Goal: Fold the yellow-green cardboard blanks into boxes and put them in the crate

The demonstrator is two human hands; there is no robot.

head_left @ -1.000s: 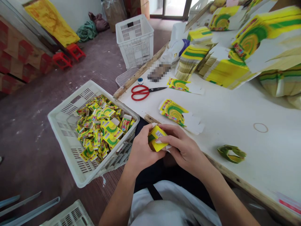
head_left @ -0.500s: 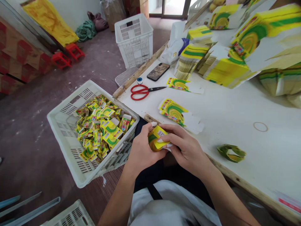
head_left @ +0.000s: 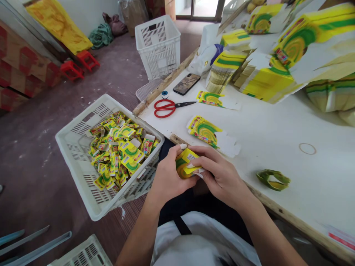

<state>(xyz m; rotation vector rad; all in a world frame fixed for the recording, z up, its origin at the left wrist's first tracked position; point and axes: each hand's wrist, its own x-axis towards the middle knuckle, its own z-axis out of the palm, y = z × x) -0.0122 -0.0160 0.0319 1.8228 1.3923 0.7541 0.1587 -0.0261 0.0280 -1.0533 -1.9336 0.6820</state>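
Note:
Between both hands is a small yellow and green cardboard box (head_left: 183,162), held over my lap at the table's edge. My left hand (head_left: 169,177) wraps round its left side, thumb below and fingers at the top. My right hand (head_left: 216,173) is closed on its right end, fingertips pressing the yellow face with a barcode and a white flap. Just beyond the hands, a flat unfolded carton (head_left: 203,129) lies on the white table (head_left: 266,140). To the left stands a white plastic crate (head_left: 72,147) of folded small boxes (head_left: 116,147). Part of the held box is hidden by fingers.
Red-handled scissors (head_left: 166,108), a thread spool (head_left: 164,94), a phone (head_left: 186,84) and another flat carton (head_left: 210,98) lie on the table. Carton stacks (head_left: 263,79) stand farther back. A rubber band (head_left: 307,149) and a green ring-shaped strip (head_left: 273,180) are at right. Another crate (head_left: 158,48) stands behind.
The box and both hands have shifted very slightly to the right. The grip looks the same, and nothing else has visibly moved.

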